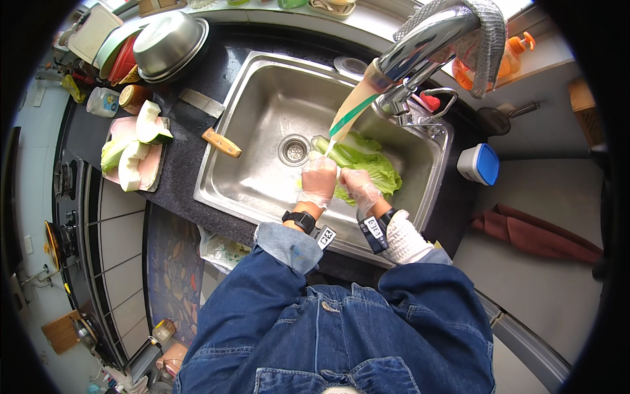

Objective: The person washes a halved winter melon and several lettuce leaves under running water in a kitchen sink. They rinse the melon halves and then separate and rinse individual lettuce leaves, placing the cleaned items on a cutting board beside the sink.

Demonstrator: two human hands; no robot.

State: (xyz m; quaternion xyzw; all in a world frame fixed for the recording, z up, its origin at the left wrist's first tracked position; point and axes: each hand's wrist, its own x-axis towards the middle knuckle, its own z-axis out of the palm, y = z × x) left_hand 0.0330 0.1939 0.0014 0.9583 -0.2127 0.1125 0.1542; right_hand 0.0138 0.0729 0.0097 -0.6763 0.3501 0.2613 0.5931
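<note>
My left hand, in a clear plastic glove, is curled round a pale-stalked leaf under the water stream; the fingers hide most of the leaf. Close beside it, my right hand, gloved too, has its fingers bent onto the same leaf. Long green Chinese cabbage leaves with pale stalks lie beyond the hands in the steel sink. Water runs from a cloth-like sleeve with a green stripe, fitted on the chrome faucet. The drain is left of the leaves.
A cleaver lies with its wooden handle over the sink's left rim. Left of it, a pink cutting board bears pale melon pieces. Steel bowls stand at the back left. A blue-lidded tub is on the right.
</note>
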